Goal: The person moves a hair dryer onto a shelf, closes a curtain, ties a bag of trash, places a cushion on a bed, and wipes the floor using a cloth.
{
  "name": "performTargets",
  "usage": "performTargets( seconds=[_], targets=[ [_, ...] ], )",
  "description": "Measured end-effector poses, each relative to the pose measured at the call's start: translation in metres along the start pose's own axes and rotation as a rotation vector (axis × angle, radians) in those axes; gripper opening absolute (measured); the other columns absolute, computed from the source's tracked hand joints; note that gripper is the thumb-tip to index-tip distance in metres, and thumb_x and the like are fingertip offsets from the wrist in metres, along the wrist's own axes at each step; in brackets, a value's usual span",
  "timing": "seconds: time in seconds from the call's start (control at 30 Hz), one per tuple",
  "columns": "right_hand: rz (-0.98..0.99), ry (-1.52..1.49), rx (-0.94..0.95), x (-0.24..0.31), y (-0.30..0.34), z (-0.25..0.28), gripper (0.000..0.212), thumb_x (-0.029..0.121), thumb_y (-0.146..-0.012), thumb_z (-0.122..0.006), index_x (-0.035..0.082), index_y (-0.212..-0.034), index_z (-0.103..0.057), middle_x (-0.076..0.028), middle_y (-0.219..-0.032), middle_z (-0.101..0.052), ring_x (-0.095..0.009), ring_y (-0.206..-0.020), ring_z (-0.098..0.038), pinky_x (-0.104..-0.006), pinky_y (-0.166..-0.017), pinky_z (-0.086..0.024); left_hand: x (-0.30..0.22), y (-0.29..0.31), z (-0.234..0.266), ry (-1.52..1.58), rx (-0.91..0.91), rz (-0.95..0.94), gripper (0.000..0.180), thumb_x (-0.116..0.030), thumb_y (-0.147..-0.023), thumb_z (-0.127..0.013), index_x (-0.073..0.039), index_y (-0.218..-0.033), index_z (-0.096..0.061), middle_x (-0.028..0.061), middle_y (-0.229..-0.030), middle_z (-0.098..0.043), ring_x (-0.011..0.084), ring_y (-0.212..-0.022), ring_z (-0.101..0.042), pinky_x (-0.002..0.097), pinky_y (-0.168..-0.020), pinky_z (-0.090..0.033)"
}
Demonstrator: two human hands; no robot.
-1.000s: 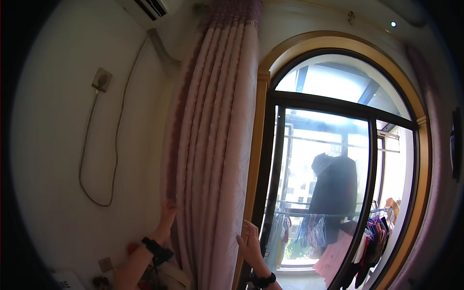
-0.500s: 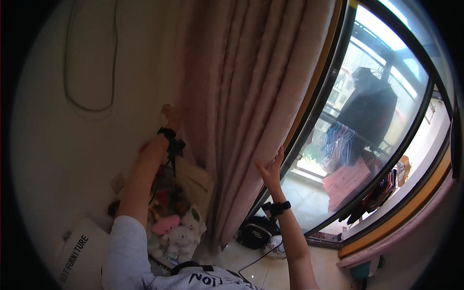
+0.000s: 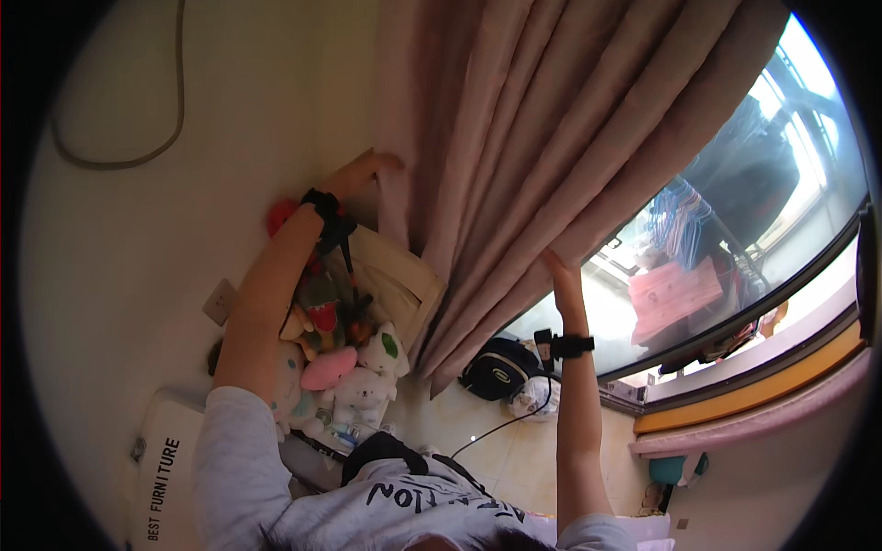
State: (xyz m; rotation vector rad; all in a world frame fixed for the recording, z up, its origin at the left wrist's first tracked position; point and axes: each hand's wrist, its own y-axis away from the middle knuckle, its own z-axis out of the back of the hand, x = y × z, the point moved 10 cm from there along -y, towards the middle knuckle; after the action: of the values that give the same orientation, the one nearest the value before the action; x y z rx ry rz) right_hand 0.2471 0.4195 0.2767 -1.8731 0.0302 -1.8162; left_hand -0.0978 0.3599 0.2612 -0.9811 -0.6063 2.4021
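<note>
A long dusty-pink curtain (image 3: 514, 156) hangs in deep folds in front of me and narrows toward its lower end. My left hand (image 3: 375, 165) is closed on the curtain's left edge, close to the wall. On the opposite side, my right hand (image 3: 565, 274) grips the right edge lower down, its fingers partly hidden by the cloth. Both wrists wear black straps with small devices. Below my left forearm, several plush toys, among them a white one (image 3: 356, 395) and a pink one (image 3: 328, 369), lie by a beige fabric box (image 3: 400, 275).
Right of the curtain is a glass door (image 3: 680, 285), with hangers and clothes beyond it. A black bag (image 3: 499, 369) and a clear plastic-wrapped bundle (image 3: 533, 398) sit on the tiled floor. A white box (image 3: 165, 468) stands at lower left, and a cable (image 3: 175, 101) hangs on the wall.
My left hand has come onto the curtain's left edge. The right hand has taken the right edge, and the curtain now spreads farther right across the door frame. The view has shifted.
</note>
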Motion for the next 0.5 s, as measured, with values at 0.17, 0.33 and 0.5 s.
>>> performTargets(
  seconds=[0.17,0.33,0.5],
  targets=[
    [-0.195,0.204,0.4,0.001,-0.022,-0.077,0.043,0.016,-0.069,-0.054,-0.003,-0.106,-0.042,-0.009,-0.098,-0.049,-0.018,-0.09,-0.045,-0.0282,-0.077,-0.036,-0.032,-0.018,-0.064,0.494,0.229,0.79,0.061,-0.016,-0.062,-0.065,-0.003,-0.114,-0.036,0.009,-0.115,-0.038,0.0198,-0.104,-0.036,0.027,-0.084,-0.033],
    [0.042,0.041,0.157,0.011,-0.035,-0.065,0.054,0.018,-0.069,-0.058,-0.001,-0.113,-0.034,-0.011,-0.105,-0.045,-0.02,-0.096,-0.043,-0.0291,-0.081,-0.035,-0.081,-0.026,-0.065,0.385,-0.037,0.392,0.097,-0.025,-0.056,-0.07,0.005,-0.122,-0.005,0.0172,-0.12,-0.03,0.0235,-0.111,-0.029,0.0286,-0.092,-0.023],
    [-0.121,-0.111,0.187,-0.01,-0.003,-0.06,0.076,0.024,-0.069,-0.06,0.002,-0.123,-0.012,-0.016,-0.116,-0.035,-0.023,-0.106,-0.036,-0.0295,-0.087,-0.03,-0.041,-0.014,-0.092,0.151,-0.464,0.396,0.084,-0.023,-0.056,-0.069,0.004,-0.117,-0.019,0.0194,-0.109,-0.04,0.0276,-0.101,-0.04,0.0317,-0.084,-0.033]
  ],
)
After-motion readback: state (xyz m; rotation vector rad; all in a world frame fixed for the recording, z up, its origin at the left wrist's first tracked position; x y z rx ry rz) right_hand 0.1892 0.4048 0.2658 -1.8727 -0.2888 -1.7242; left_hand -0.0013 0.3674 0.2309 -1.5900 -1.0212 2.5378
